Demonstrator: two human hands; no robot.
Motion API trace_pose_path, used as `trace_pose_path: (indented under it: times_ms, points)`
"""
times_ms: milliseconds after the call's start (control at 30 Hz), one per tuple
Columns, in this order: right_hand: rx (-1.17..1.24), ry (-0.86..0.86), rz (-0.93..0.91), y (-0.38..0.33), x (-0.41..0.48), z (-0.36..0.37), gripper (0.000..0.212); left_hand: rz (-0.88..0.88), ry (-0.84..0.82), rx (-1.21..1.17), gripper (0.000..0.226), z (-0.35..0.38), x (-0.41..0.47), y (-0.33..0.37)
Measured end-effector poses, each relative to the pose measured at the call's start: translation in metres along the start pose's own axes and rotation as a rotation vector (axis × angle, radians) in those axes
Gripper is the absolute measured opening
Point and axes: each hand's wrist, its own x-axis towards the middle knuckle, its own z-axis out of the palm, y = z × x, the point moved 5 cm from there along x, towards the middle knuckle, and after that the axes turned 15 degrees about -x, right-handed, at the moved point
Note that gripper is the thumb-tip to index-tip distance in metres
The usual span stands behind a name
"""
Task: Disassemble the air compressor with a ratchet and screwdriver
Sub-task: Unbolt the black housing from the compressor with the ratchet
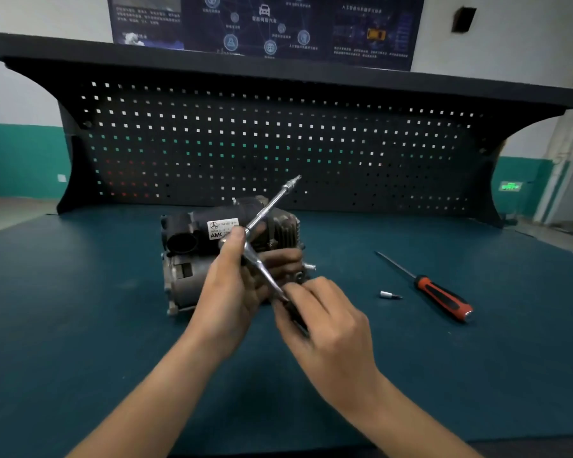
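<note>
Hands both on the ratchet [266, 211], held in the air at frame centre, in front of the air compressor [186, 259]. Tool runs diagonally: dark handle end low, centre-right, with the long chrome extension pointing up and right and its tip against the pegboard [278, 143] backdrop.

Grip: left hand [235, 285] holds the head end, thumb on top, fingers curled behind the shaft. The right hand [325, 322] wraps the handle, fingers closed tight round it. Tip appears to carry a small bit, but it is too blurred to confirm.

Position of the air compressor: on the teal mat [80, 325], centre of frame, just behind the left hand and partly hidden by both hands. White label with AMK print faces up, round black port at its left end, finned section at its right.

Right of centre, the screwdriver [440, 295] with a red-and-black handle lies flat on the mat, shaft pointing to the upper left, well apart from the hands. A small bit socket [389, 295] lies between it and the right hand, touching neither.

Top of frame: dark blue poster [265, 24] above the pegboard.
</note>
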Motion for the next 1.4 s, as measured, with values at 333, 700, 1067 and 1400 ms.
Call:
trace_pose_path:
  times_ms: [333,700,1067,1400]
  points:
    - [0.821,-0.370,0.589,0.002,-0.002,0.020,0.005,-0.391,0.024,-0.526,0.040,-0.020,-0.003,0.027]
    - [1.389,-0.366,0.991,0.018,0.032,0.042,0.020,-0.590,-0.012,-0.484,0.059,-0.046,-0.034,0.047]
    - [1.204,-0.615,1.076,0.007,0.028,0.078,0.022,-0.440,0.066,-0.343,0.044,-0.071,-0.046,0.068]
    - [0.826,-0.411,0.877,0.028,0.068,0.096,0.024,-0.350,0.079,-0.411,0.056,-0.088,-0.035,0.102]
